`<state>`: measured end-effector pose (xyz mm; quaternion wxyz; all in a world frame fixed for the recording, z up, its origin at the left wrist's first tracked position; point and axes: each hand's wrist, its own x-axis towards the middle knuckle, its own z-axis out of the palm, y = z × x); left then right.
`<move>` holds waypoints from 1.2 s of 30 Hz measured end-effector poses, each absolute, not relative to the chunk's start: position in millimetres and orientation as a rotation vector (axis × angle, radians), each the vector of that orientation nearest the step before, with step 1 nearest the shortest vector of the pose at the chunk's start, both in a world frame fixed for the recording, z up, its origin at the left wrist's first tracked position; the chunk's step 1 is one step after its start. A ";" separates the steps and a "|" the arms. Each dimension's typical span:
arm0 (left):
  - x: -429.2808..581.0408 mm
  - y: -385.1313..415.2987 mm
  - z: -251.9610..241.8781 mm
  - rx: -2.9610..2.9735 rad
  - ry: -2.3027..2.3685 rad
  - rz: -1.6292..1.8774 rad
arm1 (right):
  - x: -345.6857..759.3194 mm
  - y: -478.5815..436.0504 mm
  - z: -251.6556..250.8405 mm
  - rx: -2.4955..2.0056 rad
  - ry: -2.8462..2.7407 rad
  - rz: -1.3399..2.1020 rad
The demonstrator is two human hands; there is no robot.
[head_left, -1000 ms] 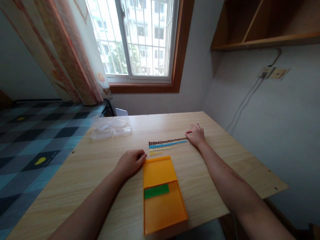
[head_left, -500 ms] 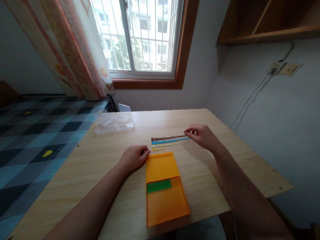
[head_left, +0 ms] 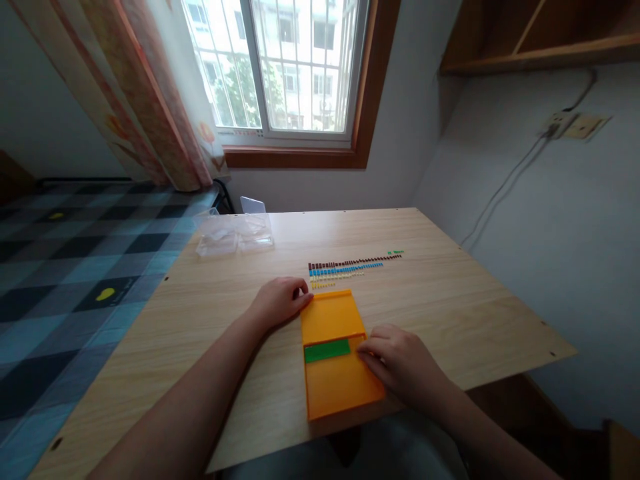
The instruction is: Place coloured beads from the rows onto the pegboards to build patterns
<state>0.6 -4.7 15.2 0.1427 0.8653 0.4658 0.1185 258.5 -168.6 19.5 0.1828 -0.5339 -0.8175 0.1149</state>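
My left hand [head_left: 284, 300] lies on the table with curled fingers, its thumb and fingertip at the far left corner of the orange tray [head_left: 345, 397]. Across the near part of this tray's upper edge runs a green strip [head_left: 327, 351] of packed small pieces. My right hand [head_left: 400, 360] is over the tray's right edge, just right of the strip, fingers pinched together; whatever is between them is too small to make out. Beyond the tray lie rows of tiny pieces: dark brown [head_left: 350, 262], blue [head_left: 345, 269], pale [head_left: 340, 278] and yellow [head_left: 324, 286].
A few tiny green pieces [head_left: 395, 252] sit past the right end of the brown row. Clear plastic boxes [head_left: 235, 237] stand at the table's back left. A checked bed [head_left: 110, 267] adjoins on the left; a wall with a cable [head_left: 505, 190] is on the right.
My right hand has come back from the far end of the brown row to the tray, beside the green strip. My left hand stays at the tray's corner. The view has shifted slightly.
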 end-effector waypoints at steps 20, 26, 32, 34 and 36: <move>2.9 -5.1 14.0 2.545 1.323 0.328 | 257.0 -172.1 10.3 -1.616 -2.291 0.244; 3.0 -5.8 15.0 2.543 1.323 0.320 | 250.5 -163.6 7.9 -1.612 -2.262 0.240; 4.1 -6.4 15.9 2.556 1.317 0.328 | 248.8 -164.2 6.8 -1.641 -2.225 0.264; 4.0 -6.1 15.2 2.553 1.312 0.335 | 250.6 -165.7 5.5 -1.651 -2.221 0.251; 3.8 -5.7 14.2 2.546 1.311 0.335 | 252.1 -166.7 4.4 -1.659 -2.216 0.239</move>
